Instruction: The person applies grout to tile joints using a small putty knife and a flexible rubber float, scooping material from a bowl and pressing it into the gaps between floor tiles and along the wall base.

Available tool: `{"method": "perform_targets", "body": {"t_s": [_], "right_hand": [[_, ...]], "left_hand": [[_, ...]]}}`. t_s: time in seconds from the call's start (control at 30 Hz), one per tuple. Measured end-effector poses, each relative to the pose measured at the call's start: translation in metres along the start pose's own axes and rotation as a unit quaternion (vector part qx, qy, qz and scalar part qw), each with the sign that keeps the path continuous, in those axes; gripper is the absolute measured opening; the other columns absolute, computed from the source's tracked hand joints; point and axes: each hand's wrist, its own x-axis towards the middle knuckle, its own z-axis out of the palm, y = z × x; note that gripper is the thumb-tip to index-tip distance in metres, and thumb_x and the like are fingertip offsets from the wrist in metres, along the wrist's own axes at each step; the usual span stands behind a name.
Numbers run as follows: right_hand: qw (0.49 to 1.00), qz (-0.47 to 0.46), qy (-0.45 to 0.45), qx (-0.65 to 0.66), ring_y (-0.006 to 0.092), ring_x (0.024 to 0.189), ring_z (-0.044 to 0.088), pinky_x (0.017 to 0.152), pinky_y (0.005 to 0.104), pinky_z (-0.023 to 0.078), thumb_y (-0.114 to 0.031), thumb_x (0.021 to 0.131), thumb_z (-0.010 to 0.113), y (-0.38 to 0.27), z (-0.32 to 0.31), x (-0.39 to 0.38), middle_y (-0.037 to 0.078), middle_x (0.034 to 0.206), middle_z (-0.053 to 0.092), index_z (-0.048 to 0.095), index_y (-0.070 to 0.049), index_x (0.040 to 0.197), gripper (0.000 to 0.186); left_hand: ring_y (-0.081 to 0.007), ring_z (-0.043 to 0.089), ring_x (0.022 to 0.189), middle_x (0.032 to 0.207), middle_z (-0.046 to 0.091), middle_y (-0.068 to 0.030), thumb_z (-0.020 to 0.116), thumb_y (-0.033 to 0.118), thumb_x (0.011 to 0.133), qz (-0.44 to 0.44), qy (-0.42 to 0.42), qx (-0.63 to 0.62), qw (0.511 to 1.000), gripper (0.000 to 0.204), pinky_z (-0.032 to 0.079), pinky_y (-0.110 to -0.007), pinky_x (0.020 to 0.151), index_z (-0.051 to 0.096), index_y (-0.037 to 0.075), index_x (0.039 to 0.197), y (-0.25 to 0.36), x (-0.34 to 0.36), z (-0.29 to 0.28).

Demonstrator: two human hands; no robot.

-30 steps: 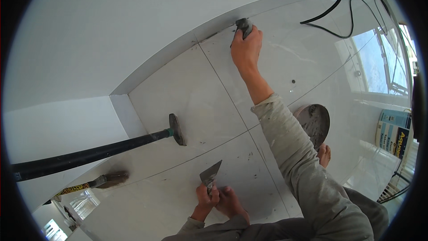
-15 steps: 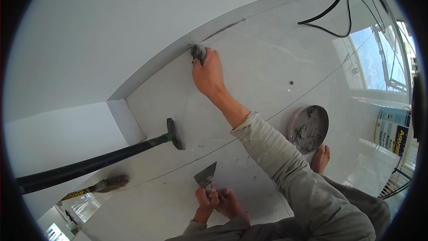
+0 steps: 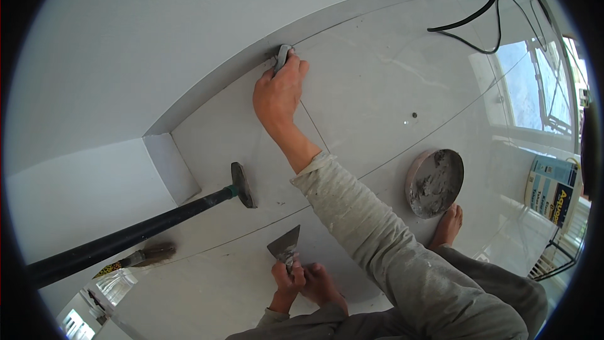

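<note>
My right hand point(image 3: 278, 91) is stretched out to the skirting along the wall. Its fingers close round a small grey pad-like piece point(image 3: 283, 56), pressed at the joint between skirting point(image 3: 211, 91) and tiled floor; whether it is a sponge or a rubber block I cannot make out. Low in the view, beside my bare left foot point(image 3: 324, 286), my left hand point(image 3: 286, 286) grips a putty knife point(image 3: 286, 243) with its flared blade pointing away from me. A round shallow pan point(image 3: 411, 182) with grey paste point(image 3: 440, 179) in it stands by my right foot point(image 3: 448, 223).
A black tube point(image 3: 138, 226) with a flat head point(image 3: 241, 186) reaches in from the left. Near it lies a brush point(image 3: 154, 254) with a patterned handle. At the right stands a white and blue bucket point(image 3: 550, 189). A black cable point(image 3: 472, 19) hangs over the far floor.
My right hand has moved a little farther along the skirting with the grey piece. The dark smear on the joint beyond it has shrunk to a thin line. My left hand keeps the putty knife.
</note>
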Motion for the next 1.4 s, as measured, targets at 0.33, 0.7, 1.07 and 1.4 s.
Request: {"method": "perform_targets", "body": {"t_s": [0.33, 0.7, 1.07, 1.4], "right_hand": [[0.995, -0.058, -0.072, 0.026, 0.0411, 0.099, 0.061, 0.083, 0.0475, 0.052, 0.002, 0.089, 0.06, 0.003, -0.049, 0.013, 0.02, 0.119, 0.05, 0.049, 0.007, 0.12, 0.034], [0.996, -0.026, -0.08, -0.007, 0.045, 0.1, 0.061, 0.084, 0.0488, 0.054, 0.006, 0.088, 0.06, 0.009, 0.019, -0.021, 0.028, 0.125, 0.043, 0.039, 0.011, 0.126, 0.044], [0.995, 0.093, -0.02, -0.007, 0.0432, 0.11, 0.058, 0.087, 0.0444, 0.055, 0.008, 0.083, 0.065, -0.016, 0.007, 0.017, 0.028, 0.123, 0.042, 0.035, 0.012, 0.125, 0.051], [0.993, -0.079, 0.022, 0.09, 0.0431, 0.115, 0.056, 0.097, 0.0457, 0.048, 0.006, 0.087, 0.057, 0.011, -0.059, 0.037, 0.025, 0.13, 0.044, 0.04, 0.009, 0.131, 0.048]], "left_hand": [[-0.0321, 0.071, 0.07, 0.085, 0.071, -0.0169, 0.061, 0.017, 0.091, -0.005, -0.029, 0.024, 0.999, 0.024, 0.055, -0.038, 0.062, 0.068, -0.002, 0.103, 0.004, 0.003, -0.003], [-0.032, 0.071, 0.069, 0.084, 0.071, -0.0177, 0.062, 0.015, 0.089, 0.018, -0.012, 0.004, 1.0, 0.022, 0.056, -0.039, 0.063, 0.066, -0.003, 0.102, 0.004, 0.005, -0.002], [-0.0317, 0.071, 0.07, 0.084, 0.071, -0.0176, 0.062, 0.015, 0.088, 0.014, -0.022, 0.012, 1.0, 0.022, 0.055, -0.038, 0.062, 0.068, -0.002, 0.101, 0.001, 0.005, 0.0], [-0.0318, 0.07, 0.069, 0.085, 0.071, -0.0175, 0.062, 0.015, 0.089, 0.004, -0.019, -0.002, 1.0, 0.022, 0.055, -0.038, 0.062, 0.068, -0.002, 0.102, 0.008, 0.007, -0.001]]}}
